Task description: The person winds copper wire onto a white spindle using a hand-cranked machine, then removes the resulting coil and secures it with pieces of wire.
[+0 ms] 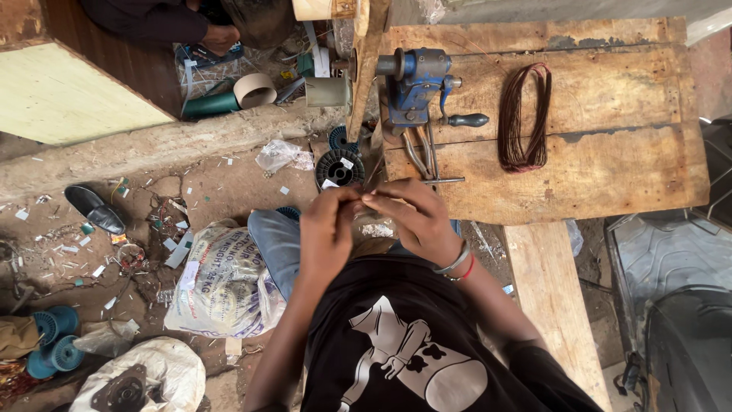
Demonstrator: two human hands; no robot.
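My left hand (326,229) and my right hand (412,214) meet fingertip to fingertip just in front of the wooden workbench (610,168). Both pinch something very thin between them, probably a fine wire, too small to make out. My right wrist wears a metal bangle and a red band. Just beyond the hands a blue hand-cranked winding machine (415,88) with a black handle is fixed to the bench. A coil of reddish-brown copper wire (522,114) lies on the bench to its right.
A black plastic spool (340,168) sits under the bench edge. On the dirt floor lie a white printed sack (221,282), a black shoe (93,207), teal spools (53,339) and scattered scraps. Another person's hand (221,34) is at the top. A dark rubber object (671,305) fills the right.
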